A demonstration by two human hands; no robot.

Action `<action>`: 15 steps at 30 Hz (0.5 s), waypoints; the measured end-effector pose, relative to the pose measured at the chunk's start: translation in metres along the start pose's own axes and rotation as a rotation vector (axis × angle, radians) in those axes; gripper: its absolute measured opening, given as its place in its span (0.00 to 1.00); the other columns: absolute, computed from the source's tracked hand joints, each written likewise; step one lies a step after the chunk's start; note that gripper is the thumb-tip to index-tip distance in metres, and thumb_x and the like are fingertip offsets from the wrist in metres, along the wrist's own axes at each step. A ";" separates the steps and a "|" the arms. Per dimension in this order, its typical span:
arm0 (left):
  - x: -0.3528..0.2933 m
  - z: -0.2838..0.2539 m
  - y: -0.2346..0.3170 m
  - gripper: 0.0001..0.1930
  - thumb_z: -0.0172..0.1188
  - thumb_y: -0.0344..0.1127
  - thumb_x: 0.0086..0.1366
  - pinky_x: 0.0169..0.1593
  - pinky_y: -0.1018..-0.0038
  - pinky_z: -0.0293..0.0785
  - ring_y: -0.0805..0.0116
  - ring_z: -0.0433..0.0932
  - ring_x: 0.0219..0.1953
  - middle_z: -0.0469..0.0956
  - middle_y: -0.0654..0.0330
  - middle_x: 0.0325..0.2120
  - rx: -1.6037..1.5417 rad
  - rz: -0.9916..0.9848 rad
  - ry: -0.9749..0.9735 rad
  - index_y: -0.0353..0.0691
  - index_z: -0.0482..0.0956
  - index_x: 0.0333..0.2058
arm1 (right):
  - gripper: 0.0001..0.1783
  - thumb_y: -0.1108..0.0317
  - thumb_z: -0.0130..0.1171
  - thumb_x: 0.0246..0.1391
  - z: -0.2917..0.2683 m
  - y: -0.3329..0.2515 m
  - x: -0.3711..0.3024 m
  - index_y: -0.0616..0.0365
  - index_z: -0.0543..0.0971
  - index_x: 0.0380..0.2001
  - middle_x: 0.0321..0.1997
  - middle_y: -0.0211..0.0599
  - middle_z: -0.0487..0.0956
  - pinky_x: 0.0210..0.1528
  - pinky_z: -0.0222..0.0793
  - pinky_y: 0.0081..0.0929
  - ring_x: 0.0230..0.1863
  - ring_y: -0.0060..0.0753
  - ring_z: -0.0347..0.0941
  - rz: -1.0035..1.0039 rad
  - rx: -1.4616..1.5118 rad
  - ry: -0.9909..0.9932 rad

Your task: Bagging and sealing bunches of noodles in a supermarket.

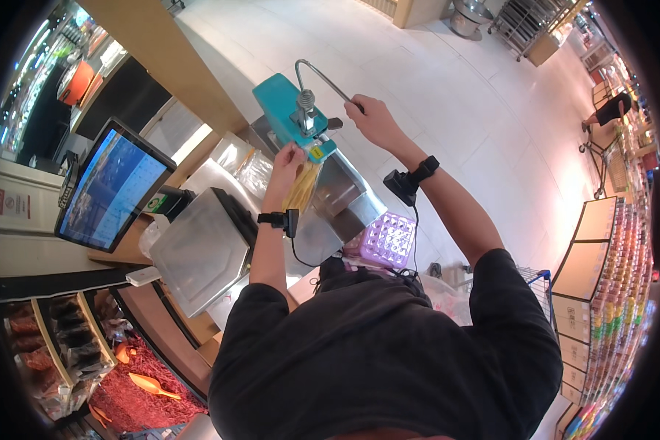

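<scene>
A teal hand-lever press (pixel 282 106) with a coil spring stands on the metal counter in front of me. Its bent metal lever (pixel 323 75) arches up to the right. My right hand (pixel 378 123) is closed round the dark grip at the lever's end. At the front of the press, my left hand (pixel 289 163) has its fingers pinched together beside the jaw with a yellow label. Whatever is between these fingers is too small to make out. Long thin yellow strips (pixel 301 188) lie just below and right of that hand.
A metal box (pixel 345 192) sits right of the strips, with a purple perforated basket (pixel 389 240) nearer me. On the left are clear plastic bags (pixel 253 172), a scale with a steel plate (pixel 198 249) and a lit screen (pixel 114 187). Stocked shelves (pixel 609 308) line the right.
</scene>
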State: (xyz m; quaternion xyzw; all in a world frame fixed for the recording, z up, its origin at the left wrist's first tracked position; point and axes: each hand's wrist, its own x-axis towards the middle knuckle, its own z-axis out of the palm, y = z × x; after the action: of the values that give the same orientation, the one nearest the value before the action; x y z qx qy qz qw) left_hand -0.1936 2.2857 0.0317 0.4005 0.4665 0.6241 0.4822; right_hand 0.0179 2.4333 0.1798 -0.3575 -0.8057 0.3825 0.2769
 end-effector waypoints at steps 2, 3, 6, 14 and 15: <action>-0.001 0.008 0.004 0.11 0.54 0.37 0.76 0.45 0.82 0.67 0.82 0.69 0.38 0.74 0.71 0.36 0.002 -0.098 0.135 0.36 0.75 0.48 | 0.19 0.59 0.54 0.65 0.003 0.001 -0.003 0.68 0.77 0.32 0.23 0.48 0.75 0.31 0.66 0.34 0.24 0.37 0.71 -0.024 -0.006 0.045; -0.002 0.007 0.004 0.11 0.54 0.37 0.76 0.45 0.82 0.67 0.82 0.69 0.38 0.74 0.71 0.36 0.003 -0.104 0.136 0.36 0.75 0.48 | 0.19 0.59 0.54 0.65 0.004 0.001 -0.004 0.68 0.77 0.32 0.23 0.48 0.75 0.31 0.66 0.34 0.24 0.37 0.71 -0.018 -0.004 0.043; -0.003 0.011 0.012 0.18 0.54 0.36 0.76 0.47 0.82 0.69 0.81 0.71 0.40 0.75 0.69 0.41 -0.002 -0.021 0.010 0.34 0.71 0.59 | 0.19 0.59 0.54 0.65 0.004 0.000 -0.005 0.68 0.76 0.32 0.24 0.51 0.75 0.31 0.66 0.36 0.24 0.41 0.71 -0.058 -0.006 0.085; -0.002 -0.007 -0.010 0.12 0.54 0.37 0.76 0.45 0.84 0.65 0.84 0.68 0.38 0.71 0.73 0.35 -0.024 -0.039 0.012 0.38 0.75 0.52 | 0.17 0.60 0.53 0.67 0.024 0.052 -0.097 0.66 0.72 0.31 0.25 0.56 0.76 0.32 0.67 0.44 0.29 0.60 0.74 0.110 0.073 0.104; -0.004 -0.005 -0.009 0.12 0.54 0.37 0.76 0.45 0.84 0.65 0.84 0.68 0.38 0.71 0.73 0.35 -0.024 -0.052 0.008 0.38 0.75 0.52 | 0.17 0.60 0.53 0.67 0.025 0.054 -0.100 0.66 0.72 0.31 0.25 0.56 0.76 0.32 0.67 0.44 0.29 0.60 0.74 0.124 0.076 0.106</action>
State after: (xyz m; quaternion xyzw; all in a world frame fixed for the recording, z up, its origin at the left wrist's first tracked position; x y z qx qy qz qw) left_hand -0.1954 2.2821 0.0215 0.3800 0.4712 0.6183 0.5012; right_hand 0.0787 2.3682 0.1045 -0.4156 -0.7513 0.4095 0.3083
